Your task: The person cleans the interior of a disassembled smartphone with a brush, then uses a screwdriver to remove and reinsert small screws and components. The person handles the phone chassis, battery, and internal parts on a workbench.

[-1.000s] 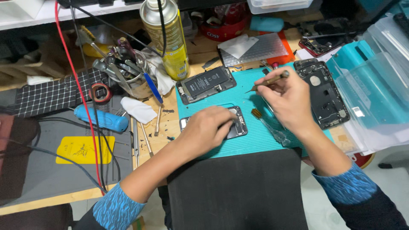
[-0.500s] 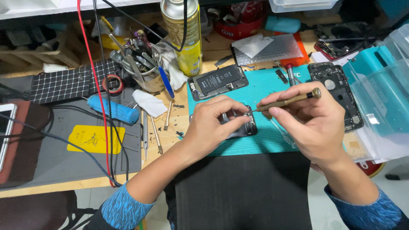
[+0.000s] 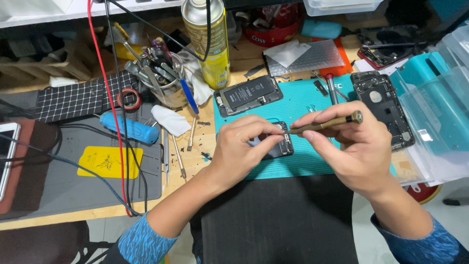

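Note:
My left hand [image 3: 242, 146] pinches a small dark phone part [image 3: 279, 146] that rests on the teal work mat [image 3: 303, 98], fingers pressing its upper edge. My right hand [image 3: 349, 149] grips a brass-coloured screwdriver [image 3: 325, 123] held nearly level, its tip touching the part next to my left fingertips. An opened phone with a black battery [image 3: 248, 94] lies on the mat behind my left hand. A black phone housing [image 3: 383, 107] lies at the mat's right end.
A yellow spray can [image 3: 207, 41] and a cup of tools [image 3: 156, 73] stand behind. A blue-handled tool [image 3: 129, 128], a tape roll [image 3: 129, 98], tweezers and cables lie on the left grey mat [image 3: 73, 186]. Clear plastic trays [image 3: 435, 112] sit right. A white phone [image 3: 7, 156] lies far left.
My right hand has come in from the right with the screwdriver and lowered its tip onto the part. My left hand's fingers have closed tighter on the part.

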